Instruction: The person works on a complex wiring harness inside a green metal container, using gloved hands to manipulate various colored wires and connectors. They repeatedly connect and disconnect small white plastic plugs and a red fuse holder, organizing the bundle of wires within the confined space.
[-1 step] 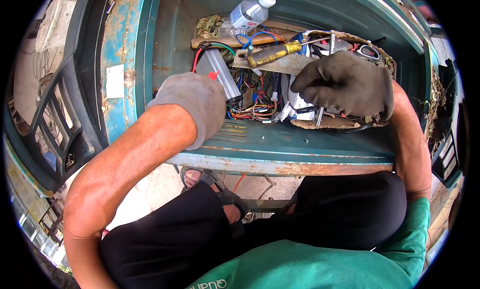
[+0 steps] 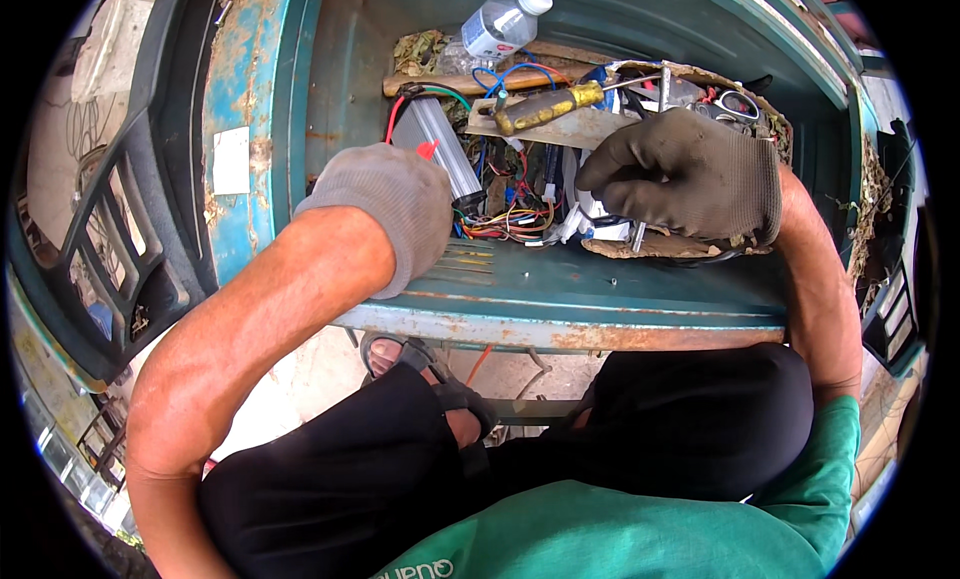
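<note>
My left hand (image 2: 375, 214), in a grey glove, is beside a silver finned metal box (image 2: 440, 154) with a red connector; its fingers are hidden under the back of the glove. My right hand (image 2: 675, 174), in a dark glove, has its fingers curled over white crumpled material (image 2: 580, 219) and a metal rod (image 2: 637, 237); what it grips, if anything, is hidden. Between my hands lie tangled coloured wires (image 2: 505, 219). Above them a yellow-handled screwdriver (image 2: 548, 106) rests on a flat metal plate (image 2: 490, 119).
These things sit in a rusty teal metal compartment (image 2: 600, 304), with a plastic bottle (image 2: 500, 24), a wooden bar (image 2: 410, 84) and torn cardboard (image 2: 625, 249). A black slotted panel (image 2: 105, 244) stands at the left. My legs are below the front edge.
My right hand has shifted very slightly to the left. The left hand is almost unchanged.
</note>
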`<state>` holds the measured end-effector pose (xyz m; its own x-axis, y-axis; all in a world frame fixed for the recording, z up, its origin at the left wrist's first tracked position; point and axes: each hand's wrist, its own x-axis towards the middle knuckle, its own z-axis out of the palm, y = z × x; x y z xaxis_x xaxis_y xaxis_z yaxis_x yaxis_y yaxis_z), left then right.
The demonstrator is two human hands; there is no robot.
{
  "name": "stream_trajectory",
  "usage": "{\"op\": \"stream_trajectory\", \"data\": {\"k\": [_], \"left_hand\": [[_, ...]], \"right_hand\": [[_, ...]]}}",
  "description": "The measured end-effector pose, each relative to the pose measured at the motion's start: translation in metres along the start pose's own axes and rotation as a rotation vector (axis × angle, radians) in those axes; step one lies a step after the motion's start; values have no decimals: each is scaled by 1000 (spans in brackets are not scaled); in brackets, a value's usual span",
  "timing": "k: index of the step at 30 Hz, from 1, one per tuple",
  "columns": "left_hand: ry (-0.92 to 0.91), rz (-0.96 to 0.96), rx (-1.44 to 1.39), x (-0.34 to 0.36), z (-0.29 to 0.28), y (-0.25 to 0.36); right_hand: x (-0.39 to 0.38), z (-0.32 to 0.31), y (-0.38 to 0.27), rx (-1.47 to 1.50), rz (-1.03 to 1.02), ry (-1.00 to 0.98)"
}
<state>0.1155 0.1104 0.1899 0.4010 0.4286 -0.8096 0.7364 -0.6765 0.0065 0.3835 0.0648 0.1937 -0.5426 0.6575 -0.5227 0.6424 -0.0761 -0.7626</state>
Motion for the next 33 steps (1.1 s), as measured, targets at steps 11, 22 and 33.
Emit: {"op": "stream_trajectory", "data": {"k": [11, 22, 33], "left_hand": [[-41, 36, 81, 3, -2, 1], [60, 3, -8, 3, 1, -2], [99, 144, -202, 6, -14, 17]], "right_hand": [[5, 10, -8, -66, -35, -63], [-38, 6, -11, 318, 130, 33], [-42, 9, 26, -167, -171, 236]]}}
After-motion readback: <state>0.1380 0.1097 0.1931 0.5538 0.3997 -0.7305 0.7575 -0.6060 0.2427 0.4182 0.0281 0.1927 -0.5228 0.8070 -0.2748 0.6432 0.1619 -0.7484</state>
